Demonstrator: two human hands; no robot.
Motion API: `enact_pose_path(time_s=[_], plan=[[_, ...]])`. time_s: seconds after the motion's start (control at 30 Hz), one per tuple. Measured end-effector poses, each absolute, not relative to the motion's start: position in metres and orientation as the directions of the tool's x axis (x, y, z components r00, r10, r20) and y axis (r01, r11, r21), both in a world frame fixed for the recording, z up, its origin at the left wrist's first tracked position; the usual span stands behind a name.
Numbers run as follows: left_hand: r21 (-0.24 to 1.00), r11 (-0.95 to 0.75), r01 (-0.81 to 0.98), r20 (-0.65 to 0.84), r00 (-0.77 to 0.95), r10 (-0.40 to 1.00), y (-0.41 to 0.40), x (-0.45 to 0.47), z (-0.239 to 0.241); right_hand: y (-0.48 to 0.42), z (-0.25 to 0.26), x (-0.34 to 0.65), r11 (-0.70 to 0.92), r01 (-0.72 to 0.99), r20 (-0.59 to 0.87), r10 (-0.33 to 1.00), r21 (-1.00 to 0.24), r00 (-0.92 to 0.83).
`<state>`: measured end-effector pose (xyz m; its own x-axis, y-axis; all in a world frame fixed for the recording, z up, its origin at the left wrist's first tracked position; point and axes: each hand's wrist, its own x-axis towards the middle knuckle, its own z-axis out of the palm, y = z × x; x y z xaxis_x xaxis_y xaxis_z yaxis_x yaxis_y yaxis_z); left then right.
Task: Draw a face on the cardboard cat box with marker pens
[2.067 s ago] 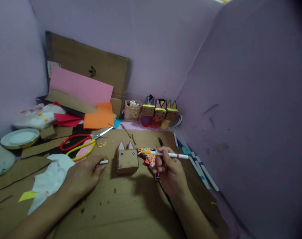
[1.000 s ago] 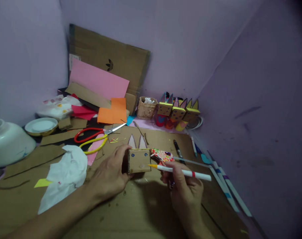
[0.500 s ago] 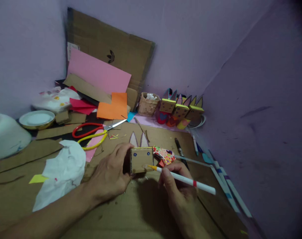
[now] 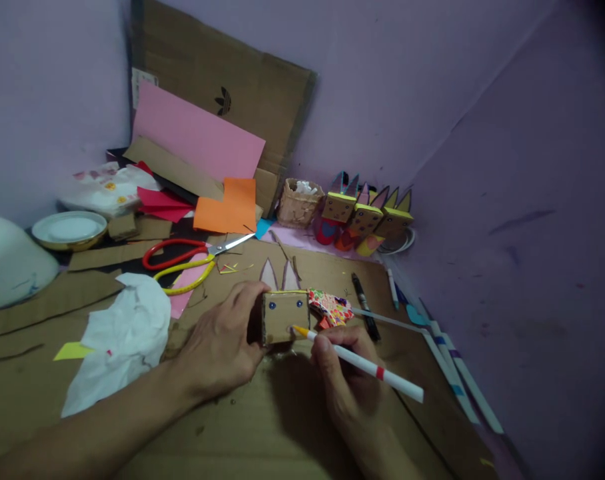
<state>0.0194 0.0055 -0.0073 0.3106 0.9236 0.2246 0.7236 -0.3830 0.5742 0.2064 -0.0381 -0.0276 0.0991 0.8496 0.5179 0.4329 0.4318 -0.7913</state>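
Observation:
A small cardboard box head [image 4: 282, 316] with two pointed paper ears and two blue eyes stands in the middle. My left hand [image 4: 227, 333] grips it by its left side, thumb low and fingers behind. Between the thumb and fingers of my right hand [image 4: 350, 373] is a white felt-tip pen [image 4: 367, 365] with a red band. Its yellow-orange tip touches the lower part of the box's front, beside a pale spot. Right behind the box lies a floral-patterned piece [image 4: 331, 307] with a thin pale stick.
Red-and-yellow scissors [image 4: 202, 260] lie open at left, near crumpled white paper [image 4: 127, 333]. Three finished box figures [image 4: 367, 217] stand by the wall beside a small basket [image 4: 299, 203]. A black marker [image 4: 365, 307] and several white pens [image 4: 462, 373] lie at right.
The pen tip has slid slightly left on the box's front, and the pen's back end has dipped. My left hand keeps its grip. The whole view has shifted a little.

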Motion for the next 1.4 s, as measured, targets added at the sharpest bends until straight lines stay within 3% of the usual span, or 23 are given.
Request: enact_pose_path(time_s=[0.37,0.6,0.77,1.1,1.4], plan=[[0.582,-0.400,0.708,0.241,0.320,0.916,0.0043,0.0182,-0.0098,-0.0362,-0.0253,0.2037,0.510,0.491,0.599,0.800,-0.707,0.031],[0.585,-0.387,0.713,0.233,0.309,0.922,0.0062,0.0190,-0.0092,-0.0405,-0.0245,0.2064,0.435,0.478,0.523,0.850,-0.763,0.061],[0.577,-0.388,0.719,0.235,0.309,0.922,0.0056,0.0189,-0.0096,-0.0385,-0.0258,0.2075,0.427,0.486,0.539,0.835,-0.762,0.113],[0.571,-0.392,0.721,0.239,0.311,0.920,0.0045,0.0190,-0.0065,-0.0393,-0.0250,0.2059,0.419,0.463,0.487,0.873,-0.781,0.032],[0.573,-0.394,0.719,0.238,0.314,0.919,0.0054,0.0184,-0.0085,-0.0384,-0.0235,0.2061,0.402,0.479,0.505,0.857,-0.780,0.102]])
